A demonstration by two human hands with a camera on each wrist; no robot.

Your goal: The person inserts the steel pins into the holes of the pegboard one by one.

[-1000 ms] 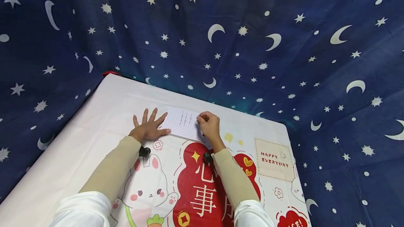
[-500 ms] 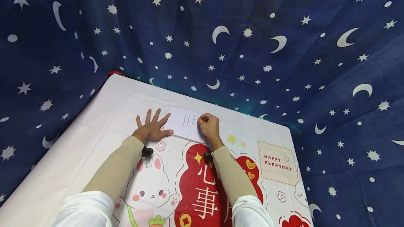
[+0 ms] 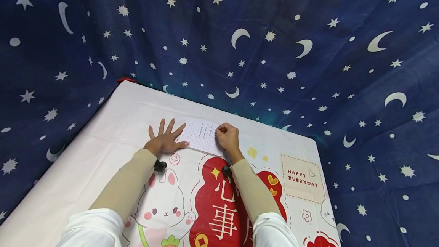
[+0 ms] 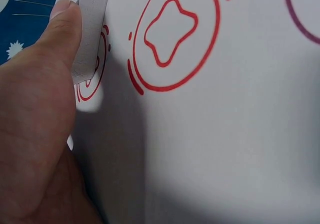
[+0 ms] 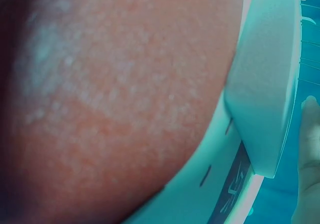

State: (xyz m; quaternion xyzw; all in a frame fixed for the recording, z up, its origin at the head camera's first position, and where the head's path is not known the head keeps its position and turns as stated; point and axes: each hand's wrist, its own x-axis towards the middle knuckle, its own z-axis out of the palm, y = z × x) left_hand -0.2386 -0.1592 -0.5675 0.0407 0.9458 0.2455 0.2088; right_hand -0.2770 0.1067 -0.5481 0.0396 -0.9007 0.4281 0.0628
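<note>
A white foam block [image 3: 195, 142] with a dotted top lies on the table. Rows of thin needles [image 3: 205, 130] stand in it, seen from the side in the left wrist view as fine upright needles [image 4: 31, 15]. My left hand [image 3: 165, 141] is spread flat at the block's left end, its thumb [image 4: 62, 31] resting along the near edge. At the right end, my right hand [image 3: 228, 137] has thumb and fingertips pinched together over the block beside the needles, apparently on another needle too fine to make out. The right wrist view is mostly filled by blurred skin beside the block [image 5: 262, 78].
A white tablecloth [image 3: 120, 125] printed with a rabbit, red shapes and lettering covers the table. Dark blue curtains [image 3: 212, 64] with stars and moons hang behind and at the sides. A small black camera [image 3: 160, 166] sits at my left wrist, another [image 3: 226, 170] at my right.
The head view has shifted slightly, so everything sits a little further right. Both hands keep nearly the same place on the block; the right fingertips stay pinched.
</note>
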